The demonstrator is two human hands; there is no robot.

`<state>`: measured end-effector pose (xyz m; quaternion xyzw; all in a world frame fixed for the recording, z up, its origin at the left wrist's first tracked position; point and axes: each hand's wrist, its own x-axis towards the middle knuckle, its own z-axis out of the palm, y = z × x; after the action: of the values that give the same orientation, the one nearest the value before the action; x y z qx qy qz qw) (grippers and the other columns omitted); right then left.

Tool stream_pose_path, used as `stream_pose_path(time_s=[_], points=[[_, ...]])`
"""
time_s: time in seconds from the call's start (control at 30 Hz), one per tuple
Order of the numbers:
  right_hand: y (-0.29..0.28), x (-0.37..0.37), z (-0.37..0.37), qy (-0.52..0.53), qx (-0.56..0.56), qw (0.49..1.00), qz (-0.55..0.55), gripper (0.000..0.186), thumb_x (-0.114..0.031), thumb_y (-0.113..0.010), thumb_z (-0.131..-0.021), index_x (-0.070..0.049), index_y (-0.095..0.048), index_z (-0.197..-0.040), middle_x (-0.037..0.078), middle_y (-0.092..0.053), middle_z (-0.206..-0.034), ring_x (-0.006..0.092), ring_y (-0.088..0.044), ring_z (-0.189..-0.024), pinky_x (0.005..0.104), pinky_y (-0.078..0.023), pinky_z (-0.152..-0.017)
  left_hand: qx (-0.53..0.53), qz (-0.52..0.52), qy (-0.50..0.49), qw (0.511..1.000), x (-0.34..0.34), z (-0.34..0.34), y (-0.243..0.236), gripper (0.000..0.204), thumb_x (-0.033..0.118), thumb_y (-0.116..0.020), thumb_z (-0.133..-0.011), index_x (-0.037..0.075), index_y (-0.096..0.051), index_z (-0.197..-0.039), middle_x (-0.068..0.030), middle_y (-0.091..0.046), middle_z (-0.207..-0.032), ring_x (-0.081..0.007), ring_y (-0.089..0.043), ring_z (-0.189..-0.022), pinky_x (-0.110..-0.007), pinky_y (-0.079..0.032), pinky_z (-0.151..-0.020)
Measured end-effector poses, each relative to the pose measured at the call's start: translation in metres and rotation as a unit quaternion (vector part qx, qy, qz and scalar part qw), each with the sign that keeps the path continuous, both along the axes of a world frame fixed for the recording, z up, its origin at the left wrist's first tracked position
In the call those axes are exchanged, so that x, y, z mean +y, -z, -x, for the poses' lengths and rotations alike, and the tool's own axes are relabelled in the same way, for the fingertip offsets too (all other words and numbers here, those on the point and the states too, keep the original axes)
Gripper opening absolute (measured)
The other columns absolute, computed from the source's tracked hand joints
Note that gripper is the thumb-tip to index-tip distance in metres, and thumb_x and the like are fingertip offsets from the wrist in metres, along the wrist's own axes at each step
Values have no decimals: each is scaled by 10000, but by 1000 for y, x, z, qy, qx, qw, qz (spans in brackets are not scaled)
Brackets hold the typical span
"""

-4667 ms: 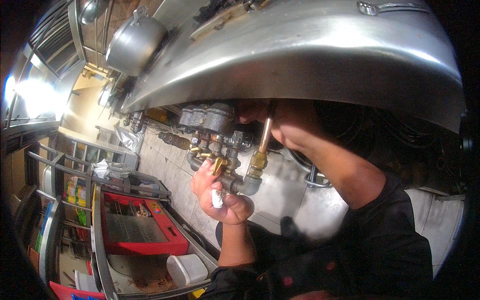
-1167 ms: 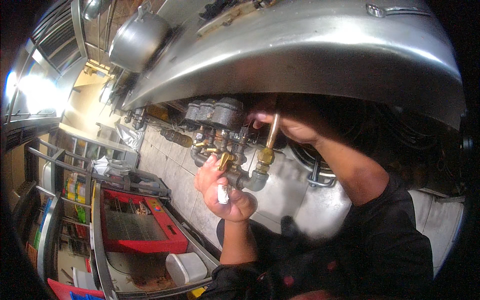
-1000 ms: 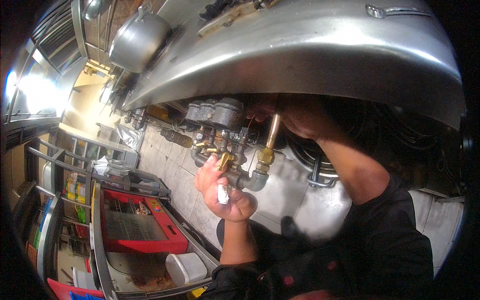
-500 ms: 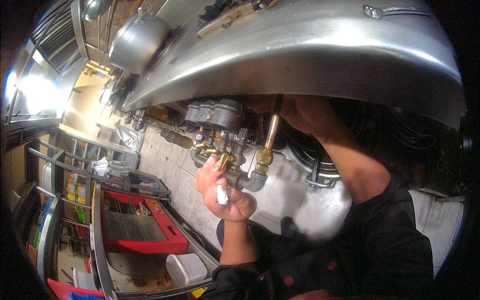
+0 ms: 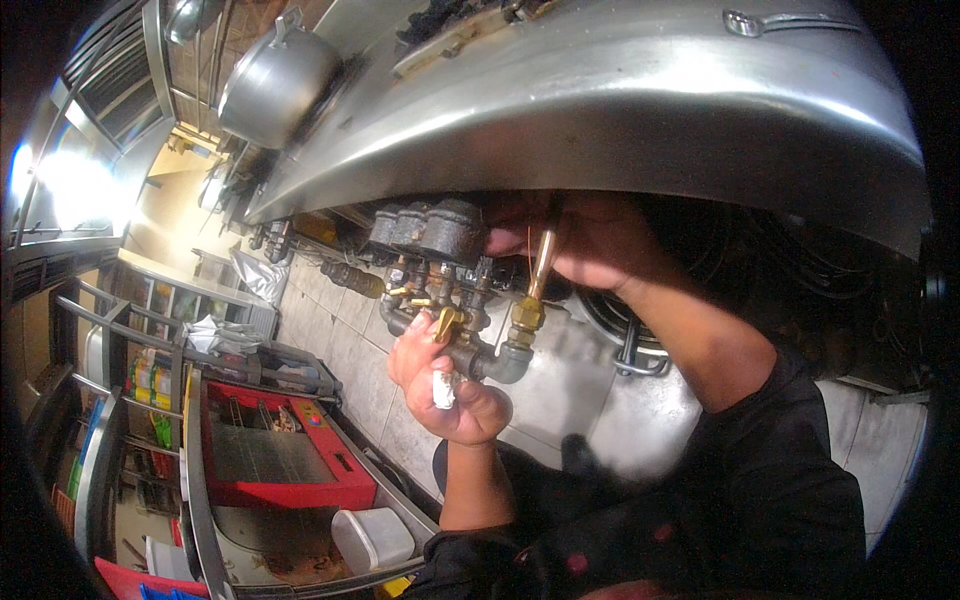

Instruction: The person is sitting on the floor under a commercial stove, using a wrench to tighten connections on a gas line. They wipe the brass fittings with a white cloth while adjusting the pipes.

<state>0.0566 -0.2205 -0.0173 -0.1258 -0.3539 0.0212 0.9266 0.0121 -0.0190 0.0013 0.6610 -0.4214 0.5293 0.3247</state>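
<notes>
- Far left, a silver pot (image 5: 280,88) stood on the stove; nearer, a white tub (image 5: 372,540) sat beside a red case (image 5: 350,480).
- The left hand (image 5: 420,372) was curled at a brass tap (image 5: 447,324), fingertips against it; I could not tell how firmly it gripped. A white patch (image 5: 443,389), scrap or wrap, showed at its fingers. A light touch on the handle and a steady wrist seemed best, sparing the neighbouring taps.
- Just beyond the tap, black metal cylinders (image 5: 447,232) stood in a row below the steel stove edge (image 5: 600,135).
- To the right, a copper pipe (image 5: 543,262) rose from a brass nut (image 5: 526,315); leaning on this joint looked unwise.
- Farthest right, the right hand (image 5: 598,245) reached under the edge, behind the pipe. Shadow covered its fingertips, so I could not tell whether they held anything. Slow movement seemed wise there, with knuckles clear of the metal.
</notes>
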Motion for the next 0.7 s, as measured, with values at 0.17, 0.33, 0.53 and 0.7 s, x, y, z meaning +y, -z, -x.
stream_pose_path(time_s=[0.17, 0.33, 0.53, 0.7], points=[[-7, 2, 5, 20, -2, 1000, 2, 473, -314, -495, -939, 53, -496, -1238, 282, -568, -1187, 381, -589, -1078, 500, -449, -976, 1, -2, 0, 1000, 0, 0, -1, 307, 369, -439, -975, 68, -440, -1033, -170, -615, -1036, -346, -592, -978, -450, -392, -879], [-2, 0, 0, -11, -14, 1000, -5, 473, -314, -509, -931, 48, -499, -1236, 278, -564, -1195, 376, -579, -1095, 502, -442, -983, 0, 1, -1, 1000, 0, 0, -1, 310, 374, -438, -975, 69, -439, -1027, -170, -613, -1029, -347, -592, -984, -452, -394, -880], [-3, 1, 3, -3, -17, 1000, -23, 479, -323, -526, -919, 44, -509, -1226, 255, -579, -1184, 366, -599, -1056, 496, -432, -988, 5, -4, 3, 1000, 0, 1, -5, 298, 366, -438, -976, 72, -438, -1023, -170, -614, -1027, -349, -595, -987, -455, -393, -889], [-26, -5, 15, 380, 0, 861, 338, 468, -366, -538, -920, 17, -531, -1189, 208, -611, -1100, 320, -620, -1018, 443, -501, -895, 17, -3, 16, 1000, 3, 0, -7, 296, 341, -451, -975, 56, -470, -1051, -182, -620, -1044, -352, -597, -1008, -452, -392, -908]])
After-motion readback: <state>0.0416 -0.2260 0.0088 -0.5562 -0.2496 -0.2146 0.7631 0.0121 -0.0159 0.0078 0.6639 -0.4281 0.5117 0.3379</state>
